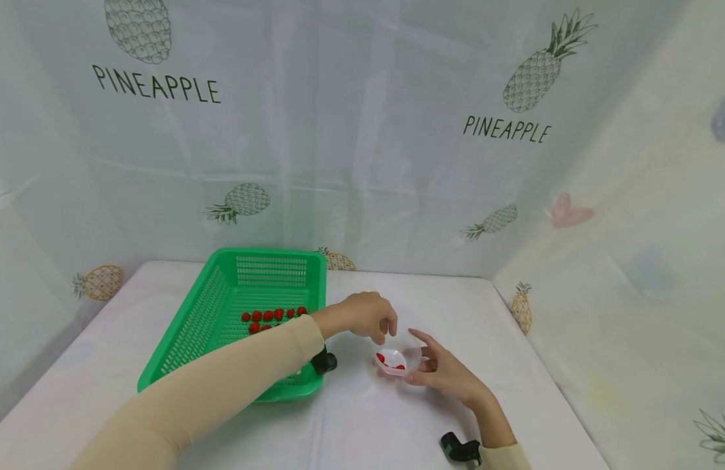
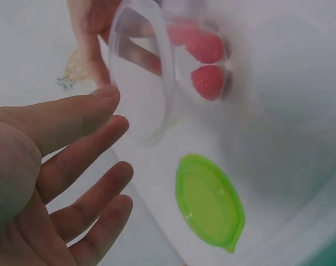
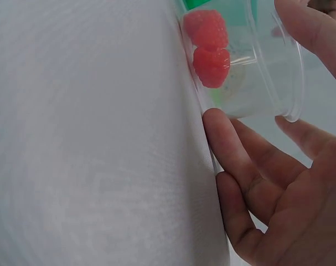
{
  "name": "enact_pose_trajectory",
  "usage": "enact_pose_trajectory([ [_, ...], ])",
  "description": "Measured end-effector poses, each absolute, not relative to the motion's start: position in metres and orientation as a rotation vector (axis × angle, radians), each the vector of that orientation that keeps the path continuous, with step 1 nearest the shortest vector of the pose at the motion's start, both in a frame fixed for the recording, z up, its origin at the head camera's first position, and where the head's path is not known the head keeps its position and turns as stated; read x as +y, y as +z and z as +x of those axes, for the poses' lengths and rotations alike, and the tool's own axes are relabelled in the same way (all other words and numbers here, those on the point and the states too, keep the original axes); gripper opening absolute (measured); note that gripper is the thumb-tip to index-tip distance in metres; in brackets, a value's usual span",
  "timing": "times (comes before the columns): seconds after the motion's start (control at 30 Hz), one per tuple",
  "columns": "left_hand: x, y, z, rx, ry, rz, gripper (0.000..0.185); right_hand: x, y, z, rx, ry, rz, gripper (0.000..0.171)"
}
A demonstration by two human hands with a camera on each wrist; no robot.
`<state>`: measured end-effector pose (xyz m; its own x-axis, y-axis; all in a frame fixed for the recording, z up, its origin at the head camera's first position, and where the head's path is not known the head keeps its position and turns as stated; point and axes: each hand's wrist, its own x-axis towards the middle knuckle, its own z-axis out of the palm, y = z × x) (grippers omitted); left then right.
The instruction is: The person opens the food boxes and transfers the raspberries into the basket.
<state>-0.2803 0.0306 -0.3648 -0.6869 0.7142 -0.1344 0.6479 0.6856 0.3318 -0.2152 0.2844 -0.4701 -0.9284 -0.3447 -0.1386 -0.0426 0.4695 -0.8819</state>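
Observation:
A clear plastic tub (image 1: pixel 412 354) stands on the white table with a few red raspberries (image 3: pixel 211 67) at its bottom. My right hand (image 1: pixel 447 375) holds it from the right side, thumb and fingers around the wall and rim. Above the tub's opening is my left hand (image 1: pixel 367 315); its fingers are loosely bent and nothing is between them in the left wrist view. A green basket (image 1: pixel 323 281) sits to the left, with rows of raspberries (image 1: pixel 278 314) inside. My left forearm hides part of the basket.
In the left wrist view a bright green lid (image 2: pixel 209 199) lies on the table near the tub. A pineapple-print sheet (image 1: pixel 362 130) hangs behind the table and along its sides. A black wrist camera (image 1: pixel 459 449) sits at the right wrist.

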Motion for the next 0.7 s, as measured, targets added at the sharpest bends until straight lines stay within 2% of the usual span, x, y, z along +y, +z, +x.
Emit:
enact_pose_trajectory([
  [0.27, 0.039, -0.376, -0.284, 2.605, 0.238, 1.070, 0.019, 0.283, -0.466, -0.215, 2.408, -1.448, -0.365, 0.099],
  [0.7, 0.058, -0.387, -0.285, 2.613, 0.034, 1.062, 0.012, 0.282, -0.468, -0.216, 2.407, -1.452, -0.336, 0.099],
])
